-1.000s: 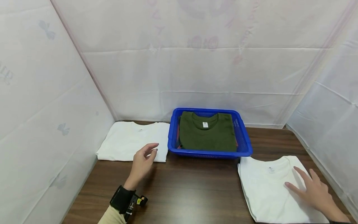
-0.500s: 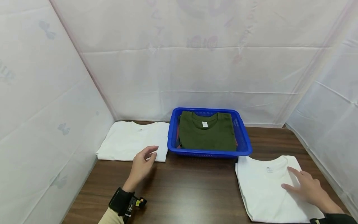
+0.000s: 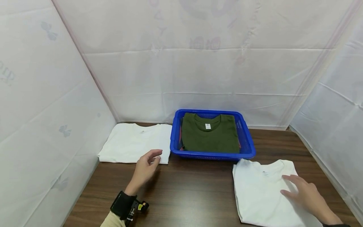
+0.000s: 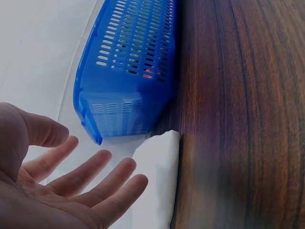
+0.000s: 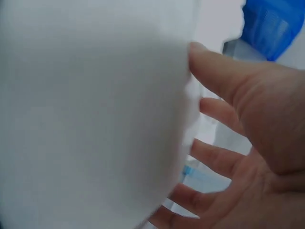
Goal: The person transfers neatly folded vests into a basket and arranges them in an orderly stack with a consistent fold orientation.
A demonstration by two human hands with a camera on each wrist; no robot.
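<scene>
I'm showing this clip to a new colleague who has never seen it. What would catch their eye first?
Probably the bright blue basket at the back middle of the dark wooden table, with a folded dark green shirt in it. Next, the folded white shirts either side: the left white shirt by the open left hand, and the right white shirt under the flat right hand.
</scene>
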